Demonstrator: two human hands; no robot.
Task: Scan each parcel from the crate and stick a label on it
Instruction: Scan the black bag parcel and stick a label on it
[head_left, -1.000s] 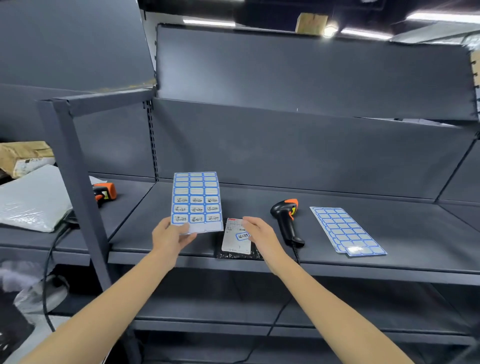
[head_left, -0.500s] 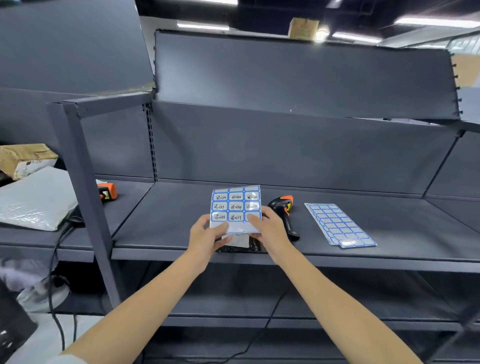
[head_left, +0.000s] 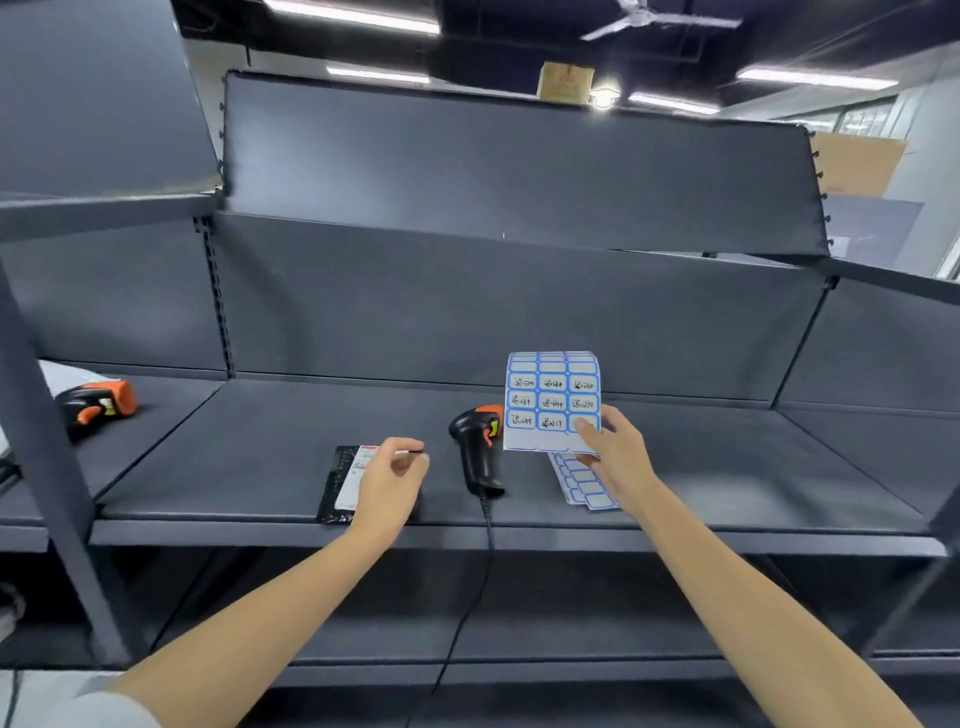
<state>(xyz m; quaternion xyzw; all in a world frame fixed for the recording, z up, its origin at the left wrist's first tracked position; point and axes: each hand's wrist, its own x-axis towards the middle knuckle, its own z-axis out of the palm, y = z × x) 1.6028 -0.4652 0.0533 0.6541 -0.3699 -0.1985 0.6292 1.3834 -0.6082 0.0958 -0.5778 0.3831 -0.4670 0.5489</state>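
The right hand (head_left: 615, 457) pinches the label sheet (head_left: 551, 400) upright, right of the scanner (head_left: 477, 452). The left hand (head_left: 389, 480), loosely curled and holding nothing, hovers over the black parcel (head_left: 343, 480) on the shelf (head_left: 727, 467).

The right half of the black parcel (head_left: 345, 480) at lower centre is being covered by the left hand (head_left: 390, 480), and its label print is too small to be read. The flat label sheets (head_left: 581, 480) are being partly hidden by the right hand (head_left: 615, 457) and the raised label sheet (head_left: 551, 401). A second scanner (head_left: 98, 406) is being cropped behind the post at the left edge.
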